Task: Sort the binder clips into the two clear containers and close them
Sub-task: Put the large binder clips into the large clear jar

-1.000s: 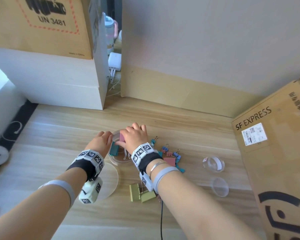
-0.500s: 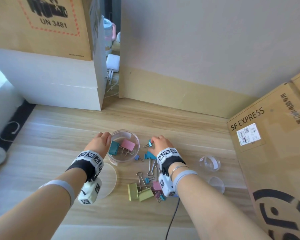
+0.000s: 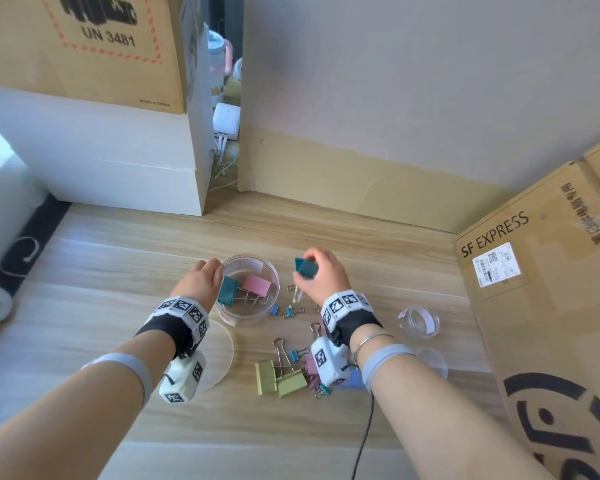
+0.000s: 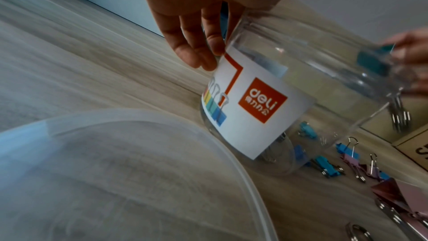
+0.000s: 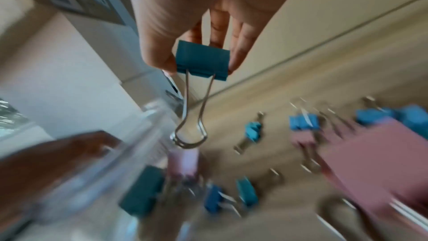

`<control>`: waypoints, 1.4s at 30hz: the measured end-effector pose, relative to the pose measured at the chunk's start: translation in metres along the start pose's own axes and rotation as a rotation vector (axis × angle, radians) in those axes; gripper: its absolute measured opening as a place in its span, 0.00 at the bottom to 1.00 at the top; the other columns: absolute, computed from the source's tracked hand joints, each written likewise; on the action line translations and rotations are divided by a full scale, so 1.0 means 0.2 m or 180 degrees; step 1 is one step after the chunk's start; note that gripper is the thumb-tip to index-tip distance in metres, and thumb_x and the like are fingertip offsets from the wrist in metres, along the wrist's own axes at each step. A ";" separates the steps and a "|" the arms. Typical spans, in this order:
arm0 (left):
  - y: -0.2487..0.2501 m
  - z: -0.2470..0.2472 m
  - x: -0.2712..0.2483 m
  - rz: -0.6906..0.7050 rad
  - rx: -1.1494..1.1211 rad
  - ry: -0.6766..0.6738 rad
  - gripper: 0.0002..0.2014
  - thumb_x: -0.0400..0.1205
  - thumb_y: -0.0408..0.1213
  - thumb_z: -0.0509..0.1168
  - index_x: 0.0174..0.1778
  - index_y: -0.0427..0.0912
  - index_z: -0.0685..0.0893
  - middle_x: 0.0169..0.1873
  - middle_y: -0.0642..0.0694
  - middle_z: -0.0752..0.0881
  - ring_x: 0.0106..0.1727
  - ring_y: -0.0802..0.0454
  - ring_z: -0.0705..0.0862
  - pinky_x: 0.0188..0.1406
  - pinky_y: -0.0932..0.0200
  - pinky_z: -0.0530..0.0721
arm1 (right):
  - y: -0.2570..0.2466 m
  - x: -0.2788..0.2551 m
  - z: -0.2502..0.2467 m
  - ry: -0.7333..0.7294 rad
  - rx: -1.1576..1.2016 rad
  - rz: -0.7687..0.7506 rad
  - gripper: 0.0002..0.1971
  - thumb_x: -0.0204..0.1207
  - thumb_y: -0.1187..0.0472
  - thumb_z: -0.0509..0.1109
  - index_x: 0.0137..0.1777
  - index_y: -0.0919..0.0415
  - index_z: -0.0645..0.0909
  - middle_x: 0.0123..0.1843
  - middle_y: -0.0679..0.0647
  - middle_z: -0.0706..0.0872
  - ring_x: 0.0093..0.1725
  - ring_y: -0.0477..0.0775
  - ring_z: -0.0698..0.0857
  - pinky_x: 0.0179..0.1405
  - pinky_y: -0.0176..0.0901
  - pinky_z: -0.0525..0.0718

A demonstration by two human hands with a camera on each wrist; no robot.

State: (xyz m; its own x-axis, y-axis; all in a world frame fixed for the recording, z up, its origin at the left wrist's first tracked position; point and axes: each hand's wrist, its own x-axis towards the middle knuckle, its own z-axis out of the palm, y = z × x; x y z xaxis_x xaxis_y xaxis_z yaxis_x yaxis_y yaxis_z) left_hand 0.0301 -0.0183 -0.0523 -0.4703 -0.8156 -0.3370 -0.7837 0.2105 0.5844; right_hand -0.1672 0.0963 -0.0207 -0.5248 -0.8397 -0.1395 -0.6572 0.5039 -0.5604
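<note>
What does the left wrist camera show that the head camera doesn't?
Only the left wrist view: the red deli logo on the large container, and the left hand with its fingers holding the wall beside the label.

Only the head view: the teal clip and pink clip inside that container, the small container, a small lid near it, and the green clips.

Both: the right hand pinching a second teal clip near the container, and the large lid lying on the table.

There were two clear containers (image 3: pixel 271 271), two lids (image 3: pixel 222 355), two big teal clips (image 3: pixel 227 289), two big pink clips (image 3: pixel 257 285), two olive clips (image 3: pixel 265 377) and several small clips (image 3: pixel 291 311).
</note>
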 end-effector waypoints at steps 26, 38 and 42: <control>-0.02 0.03 -0.01 -0.0002 -0.0036 0.0004 0.16 0.86 0.40 0.47 0.60 0.39 0.76 0.53 0.34 0.78 0.41 0.43 0.76 0.49 0.49 0.76 | 0.36 -0.16 0.10 -0.1179 -0.1019 0.1431 0.33 0.67 0.49 0.77 0.68 0.60 0.68 0.60 0.60 0.83 0.57 0.61 0.84 0.52 0.43 0.83; -0.01 0.05 -0.02 0.0078 -0.0034 0.0055 0.16 0.86 0.41 0.48 0.60 0.38 0.77 0.52 0.35 0.79 0.41 0.44 0.76 0.50 0.50 0.77 | -0.22 -0.05 -0.12 -0.0595 0.0209 -0.0783 0.29 0.67 0.61 0.76 0.68 0.53 0.71 0.66 0.53 0.79 0.52 0.50 0.84 0.53 0.44 0.88; -0.02 0.05 -0.02 0.0072 -0.0041 0.0040 0.17 0.86 0.41 0.48 0.61 0.39 0.77 0.54 0.35 0.80 0.44 0.42 0.79 0.50 0.50 0.76 | -0.32 -0.04 0.04 -0.1151 -0.0346 -0.1503 0.30 0.66 0.66 0.75 0.69 0.54 0.73 0.66 0.56 0.80 0.59 0.57 0.82 0.58 0.52 0.84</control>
State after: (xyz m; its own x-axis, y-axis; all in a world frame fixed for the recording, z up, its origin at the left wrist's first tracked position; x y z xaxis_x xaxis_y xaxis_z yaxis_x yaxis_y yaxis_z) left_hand 0.0314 -0.0117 -0.0604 -0.4828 -0.8173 -0.3144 -0.7676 0.2222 0.6012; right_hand -0.1166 0.0690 0.0105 0.0416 -0.9836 -0.1754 -0.8360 0.0618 -0.5453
